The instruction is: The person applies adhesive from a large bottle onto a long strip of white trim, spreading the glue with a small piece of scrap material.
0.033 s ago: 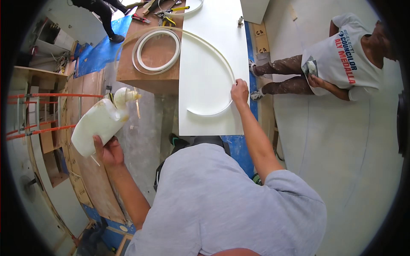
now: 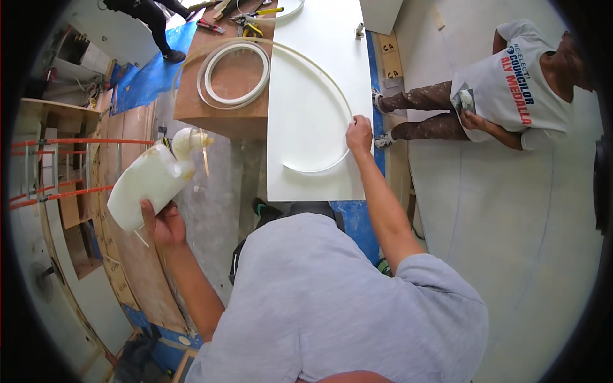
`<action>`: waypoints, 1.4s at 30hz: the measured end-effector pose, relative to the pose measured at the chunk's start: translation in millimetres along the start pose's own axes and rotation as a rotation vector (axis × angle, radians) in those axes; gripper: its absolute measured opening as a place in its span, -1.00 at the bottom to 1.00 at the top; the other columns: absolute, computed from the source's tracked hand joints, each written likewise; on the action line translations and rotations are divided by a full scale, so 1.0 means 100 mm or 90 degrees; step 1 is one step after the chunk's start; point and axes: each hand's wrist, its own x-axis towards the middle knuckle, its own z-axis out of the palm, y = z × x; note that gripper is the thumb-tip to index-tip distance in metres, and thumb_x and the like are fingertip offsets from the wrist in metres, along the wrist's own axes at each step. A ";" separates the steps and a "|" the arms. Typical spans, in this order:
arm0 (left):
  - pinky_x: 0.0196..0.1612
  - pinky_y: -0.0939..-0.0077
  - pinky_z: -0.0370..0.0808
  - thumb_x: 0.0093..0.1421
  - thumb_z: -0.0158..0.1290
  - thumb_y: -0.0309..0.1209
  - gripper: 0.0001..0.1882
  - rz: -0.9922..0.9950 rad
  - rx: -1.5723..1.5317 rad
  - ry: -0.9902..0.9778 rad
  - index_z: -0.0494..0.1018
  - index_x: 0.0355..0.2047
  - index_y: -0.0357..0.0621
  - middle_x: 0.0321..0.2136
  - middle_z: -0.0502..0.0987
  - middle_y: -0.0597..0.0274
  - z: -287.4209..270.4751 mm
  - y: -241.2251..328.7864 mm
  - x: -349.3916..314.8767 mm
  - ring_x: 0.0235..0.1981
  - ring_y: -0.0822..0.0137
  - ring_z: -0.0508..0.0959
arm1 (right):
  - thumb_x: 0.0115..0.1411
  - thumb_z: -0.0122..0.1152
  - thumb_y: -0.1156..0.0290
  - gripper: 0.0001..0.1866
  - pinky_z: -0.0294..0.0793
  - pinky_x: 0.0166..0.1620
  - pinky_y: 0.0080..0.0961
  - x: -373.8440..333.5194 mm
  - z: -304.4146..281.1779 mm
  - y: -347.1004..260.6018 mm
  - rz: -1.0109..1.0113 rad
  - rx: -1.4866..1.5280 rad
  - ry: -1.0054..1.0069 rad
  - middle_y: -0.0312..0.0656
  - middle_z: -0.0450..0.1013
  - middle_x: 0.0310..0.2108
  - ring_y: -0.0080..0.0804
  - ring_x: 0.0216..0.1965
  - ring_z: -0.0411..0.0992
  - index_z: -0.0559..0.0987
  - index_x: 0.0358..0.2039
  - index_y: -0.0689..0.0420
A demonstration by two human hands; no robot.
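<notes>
My left hand (image 2: 163, 223) grips the base of a big white plastic bottle (image 2: 147, 185), held out to my left. Its stained nozzle (image 2: 188, 142) points up and away from me. My right hand (image 2: 359, 134) reaches forward to the right edge of a long white panel (image 2: 313, 64) and holds a thin curved white strip (image 2: 319, 167) lying on it. The strip arcs from the panel's far left, past my hand, to its near end.
A coil of white strip (image 2: 233, 73) lies on a brown worktop (image 2: 220, 118) left of the panel, with hand tools (image 2: 249, 25) beyond it. A person in a white shirt (image 2: 511, 89) crouches at the right. Another person (image 2: 143, 13) stands far left by a blue tarp (image 2: 150, 70).
</notes>
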 end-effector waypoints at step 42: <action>-0.47 0.49 0.65 0.20 0.21 -0.46 -0.52 -0.037 0.282 -0.210 0.35 0.12 -0.20 -0.13 0.56 0.15 1.52 -1.84 -0.35 -0.22 0.32 0.63 | 0.46 -0.07 0.34 -0.51 0.51 -0.36 -0.64 -0.35 -1.48 -0.48 0.339 1.135 -0.705 -0.09 0.36 -0.13 -0.46 -0.27 0.38 0.22 0.30 0.30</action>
